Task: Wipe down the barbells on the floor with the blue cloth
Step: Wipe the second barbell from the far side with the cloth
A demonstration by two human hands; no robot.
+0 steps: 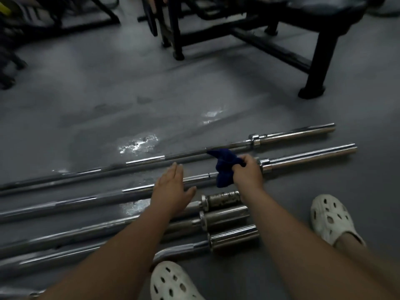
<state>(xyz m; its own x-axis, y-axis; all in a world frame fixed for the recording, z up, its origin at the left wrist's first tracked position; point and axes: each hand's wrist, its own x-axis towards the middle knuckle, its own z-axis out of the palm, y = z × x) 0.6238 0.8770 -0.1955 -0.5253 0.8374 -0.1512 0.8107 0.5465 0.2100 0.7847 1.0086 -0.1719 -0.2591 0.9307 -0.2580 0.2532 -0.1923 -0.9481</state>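
The barbells (86,200) run out of sight at nine o'clock, their far ends cut off. The left forearm (121,245) hides stretches of the nearer shafts. The bench (320,50) at one o'clock is cropped, dim and smeared.

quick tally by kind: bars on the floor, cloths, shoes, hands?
Barbells: 5
Blue cloth: 1
White clogs: 2
Hands, left hand and right hand: 2
Total: 10
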